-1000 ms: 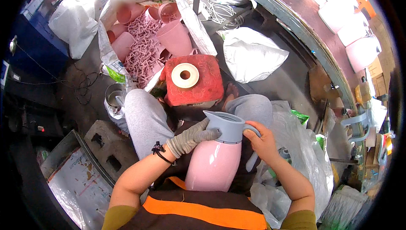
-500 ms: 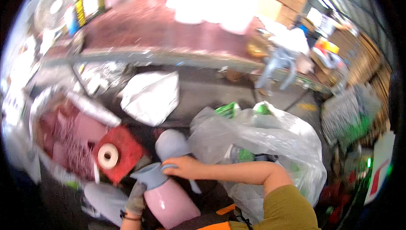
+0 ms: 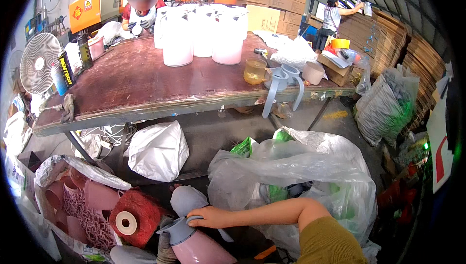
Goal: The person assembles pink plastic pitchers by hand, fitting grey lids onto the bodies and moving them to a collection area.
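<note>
A pink jug (image 3: 201, 250) with a grey spouted collar (image 3: 175, 231) lies tilted low in front of me, its lower part cut off by the picture's edge. My gloved left hand (image 3: 166, 250) is closed against the jug's side just under the collar. My bare right hand (image 3: 209, 217) reaches across from the right, fingers curled over the collar's upper rim. Close behind the hands sits a rounded grey piece (image 3: 187, 201), and a grey strip hangs below my right wrist. To the left rests a red roll (image 3: 138, 215) with a pale core.
A sack of pink parts (image 3: 80, 206) stands left, a large clear plastic bag (image 3: 291, 167) right. Beyond is a long table (image 3: 160, 87) bearing several pale jugs (image 3: 177, 45) and grey handled collars (image 3: 277, 82). One person (image 3: 143, 14) works behind it, another (image 3: 332, 21) farther right.
My view has tilted up and steadied, so the table and the people show sharply. The jug and both hands appear lower in the picture, with both hands still on the jug.
</note>
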Tool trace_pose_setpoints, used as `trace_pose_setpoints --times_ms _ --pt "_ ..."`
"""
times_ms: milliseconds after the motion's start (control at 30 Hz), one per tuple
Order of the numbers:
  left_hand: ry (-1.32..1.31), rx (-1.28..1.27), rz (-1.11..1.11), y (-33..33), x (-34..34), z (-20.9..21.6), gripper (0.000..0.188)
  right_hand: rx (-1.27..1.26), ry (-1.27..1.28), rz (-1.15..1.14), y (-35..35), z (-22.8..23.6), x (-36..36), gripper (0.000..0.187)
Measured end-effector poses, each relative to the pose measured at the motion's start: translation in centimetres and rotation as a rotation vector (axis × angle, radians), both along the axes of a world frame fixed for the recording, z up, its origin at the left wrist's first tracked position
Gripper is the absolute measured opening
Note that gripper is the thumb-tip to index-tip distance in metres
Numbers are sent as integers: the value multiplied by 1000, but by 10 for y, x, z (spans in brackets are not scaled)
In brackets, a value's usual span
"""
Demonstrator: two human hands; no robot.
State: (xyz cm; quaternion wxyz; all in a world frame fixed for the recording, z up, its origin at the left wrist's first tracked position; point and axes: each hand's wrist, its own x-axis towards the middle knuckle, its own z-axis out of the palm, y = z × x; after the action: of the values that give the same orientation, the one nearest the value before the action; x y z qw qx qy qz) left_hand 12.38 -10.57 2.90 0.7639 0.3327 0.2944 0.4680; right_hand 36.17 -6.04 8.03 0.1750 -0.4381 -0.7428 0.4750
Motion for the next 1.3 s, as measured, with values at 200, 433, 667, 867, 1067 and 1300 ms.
trace_pose_setpoints --times_ms 200,433,667,867,1067,1300 --pt "59 -13 -10 0 -4 5 79 -13 26 -1 -1 2 -6 46" --pt "89 -3 -22 -2 -4 11 79 -38 34 -20 -4 0 -7 46" --pt "89 5 -29 -6 -7 8 79 -84 82 -37 -3 -5 -12 52" --pt "100 19 -24 -4 -8 12 78 -505 217 -77 -4 15 -10 66" --pt "117 38 -14 -5 -13 14 78 -819 314 -74 -2 20 -7 67" --pt "110 35 -9 -7 -13 7 78 -890 443 -122 -20 14 -5 44"
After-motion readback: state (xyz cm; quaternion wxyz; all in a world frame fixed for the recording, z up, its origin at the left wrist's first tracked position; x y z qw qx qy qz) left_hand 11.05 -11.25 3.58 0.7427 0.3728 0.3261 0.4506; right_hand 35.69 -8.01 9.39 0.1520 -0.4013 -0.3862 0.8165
